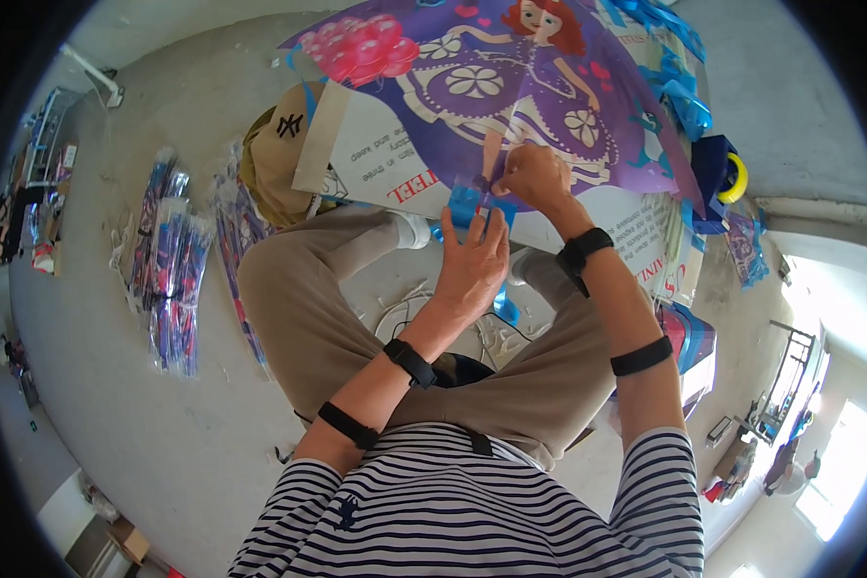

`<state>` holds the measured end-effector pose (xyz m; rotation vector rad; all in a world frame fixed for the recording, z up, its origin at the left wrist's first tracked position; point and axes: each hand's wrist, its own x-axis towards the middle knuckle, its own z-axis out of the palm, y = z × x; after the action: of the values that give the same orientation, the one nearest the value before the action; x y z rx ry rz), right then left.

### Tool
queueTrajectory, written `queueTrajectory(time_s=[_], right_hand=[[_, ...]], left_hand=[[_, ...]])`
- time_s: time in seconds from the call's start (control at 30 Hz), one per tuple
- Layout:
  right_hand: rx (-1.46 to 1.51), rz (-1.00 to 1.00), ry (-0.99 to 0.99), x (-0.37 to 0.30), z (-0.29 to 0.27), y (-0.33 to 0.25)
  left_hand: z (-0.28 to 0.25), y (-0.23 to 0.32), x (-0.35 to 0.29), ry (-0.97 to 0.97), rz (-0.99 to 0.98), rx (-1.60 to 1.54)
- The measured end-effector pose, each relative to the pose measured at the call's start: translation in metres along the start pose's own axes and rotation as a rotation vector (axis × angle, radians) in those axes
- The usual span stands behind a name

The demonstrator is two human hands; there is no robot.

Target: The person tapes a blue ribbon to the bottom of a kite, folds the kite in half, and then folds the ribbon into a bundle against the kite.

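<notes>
A purple kite [636,125] printed with a red-haired figure and pink balloons lies spread over a white lettered board [356,159] in front of my knees. At its near edge hangs a blue ribbon [464,200]. My left hand [472,265] reaches up to this ribbon, its fingers stretched apart and the tips touching the ribbon and the edge. Just right of it, my right hand [539,178] is closed in a pinch above the kite's lower edge. Whatever it pinches is hidden by the fingers.
Bundles of plastic-wrapped packages [173,279] lie on the floor at left. A khaki cap-like cloth item [279,144] sits by the board's left corner. At right are a yellow ring [734,178] on a dark blue object and more blue ribbon [679,96]. Cords lie between my legs.
</notes>
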<state>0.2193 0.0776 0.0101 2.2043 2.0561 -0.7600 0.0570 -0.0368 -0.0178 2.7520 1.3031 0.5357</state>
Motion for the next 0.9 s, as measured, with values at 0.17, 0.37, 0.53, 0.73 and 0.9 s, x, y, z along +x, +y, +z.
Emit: queueTrajectory(time_s=[0.17, 0.37, 0.53, 0.73, 0.9], right_hand=[[0.116, 0.179, 0.494, -0.009, -0.01, 0.033], [0.376, 0.73, 1.0, -0.094, -0.059, 0.233], [0.759, 0.821, 1.019, -0.134, -0.082, 0.35], [1.105, 0.687, 0.778, -0.12, -0.102, 0.346], [1.2, 0.638, 0.744, -0.12, -0.107, 0.349]], left_hand=[[0.003, -0.008, -0.004, -0.03, -0.017, 0.02], [-0.004, -0.007, -0.006, -0.05, 0.023, 0.034], [-0.006, 0.004, 0.0, -0.141, 0.039, 0.043], [-0.009, 0.002, 0.0, -0.208, 0.037, 0.087], [-0.007, 0.004, 0.001, -0.215, 0.025, 0.099]])
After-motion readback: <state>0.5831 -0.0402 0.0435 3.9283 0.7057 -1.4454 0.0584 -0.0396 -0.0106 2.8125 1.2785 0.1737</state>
